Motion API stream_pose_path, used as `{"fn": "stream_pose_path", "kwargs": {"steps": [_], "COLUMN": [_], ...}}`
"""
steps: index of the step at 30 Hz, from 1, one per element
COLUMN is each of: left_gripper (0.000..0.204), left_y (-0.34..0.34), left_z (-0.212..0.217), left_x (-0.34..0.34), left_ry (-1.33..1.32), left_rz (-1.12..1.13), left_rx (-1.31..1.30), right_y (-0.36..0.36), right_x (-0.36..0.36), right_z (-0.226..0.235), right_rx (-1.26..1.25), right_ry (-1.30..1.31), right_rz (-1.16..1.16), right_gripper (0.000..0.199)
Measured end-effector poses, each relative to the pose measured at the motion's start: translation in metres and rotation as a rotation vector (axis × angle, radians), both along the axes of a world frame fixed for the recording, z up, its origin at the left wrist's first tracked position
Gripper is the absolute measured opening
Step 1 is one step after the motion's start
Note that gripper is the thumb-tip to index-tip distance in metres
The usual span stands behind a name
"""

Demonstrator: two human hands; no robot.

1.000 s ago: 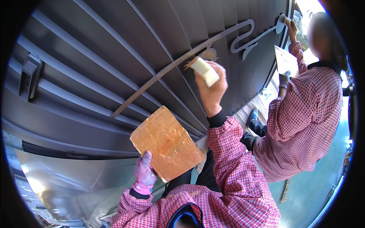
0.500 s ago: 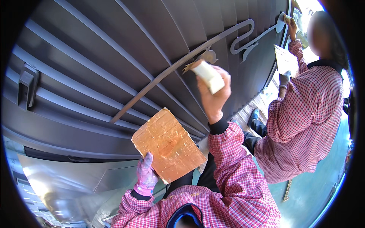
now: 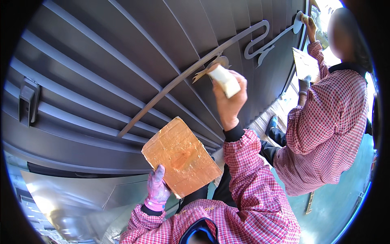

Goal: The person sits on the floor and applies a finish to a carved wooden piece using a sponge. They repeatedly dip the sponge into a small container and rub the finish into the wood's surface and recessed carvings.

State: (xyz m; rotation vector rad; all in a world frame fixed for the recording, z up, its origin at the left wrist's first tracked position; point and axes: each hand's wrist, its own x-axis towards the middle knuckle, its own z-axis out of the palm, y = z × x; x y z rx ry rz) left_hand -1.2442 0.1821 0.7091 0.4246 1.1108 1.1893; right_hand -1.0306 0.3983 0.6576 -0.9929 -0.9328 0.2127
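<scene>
My left hand (image 3: 157, 190), in a stained pink glove, grips the lower left edge of a cardboard piece (image 3: 195, 164) smeared with copper-coloured paint. My bare right hand (image 3: 230, 99) is closed around a cream sponge block (image 3: 226, 81). The sponge's far end, stained brown, is at a leaf-and-disc ornament on the dark panel (image 3: 134, 36); whether it touches cannot be made out. A pointed gold-toned leaf (image 3: 199, 75) shows left of the sponge, and part of the grey disc (image 3: 222, 61) behind it. A long curved metal strip (image 3: 162, 92), brownish along its lower stretch, runs beside them.
At the right a co-worker (image 3: 325, 126) in a checked smock holds a board (image 3: 305, 65) and reaches to a grey disc (image 3: 297, 22) on the panel. A dark handle bracket (image 3: 29, 101) juts out at the left. Shiny sheet metal (image 3: 77, 203) lies lower left.
My right hand and the sponge have shifted very slightly right against the ornament, showing more of the gold-toned leaf. The cardboard stays in my left hand, almost unmoved.
</scene>
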Motion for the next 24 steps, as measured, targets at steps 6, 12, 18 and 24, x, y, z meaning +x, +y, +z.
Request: {"fn": "stream_pose_path", "kwargs": {"steps": [6,12,18,24], "left_gripper": [0.06,0.06,0.061,0.062], "left_y": [0.002,0.004,0.004,0.005], "left_z": [-0.005,0.001,-0.001,-0.001], "left_x": [-0.001,0.001,0.002,0.004], "left_ry": [0.006,0.015,0.007,-0.002], "left_rz": [0.005,0.011,0.002,-0.005], "left_rx": [0.003,-0.008,0.021,0.004], "right_y": [0.003,0.004,0.01,0.015], "right_x": [0.006,0.012,0.019,0.016], "right_z": [0.004,0.007,0.009,0.011], "right_rx": [-0.001,0.05,0.001,-0.011], "right_ry": [-0.198,-0.086,0.004,0.028], "right_rz": [-0.017,-0.004,-0.084,-0.024], "right_gripper": [0.039,0.038,0.035,0.039]}}
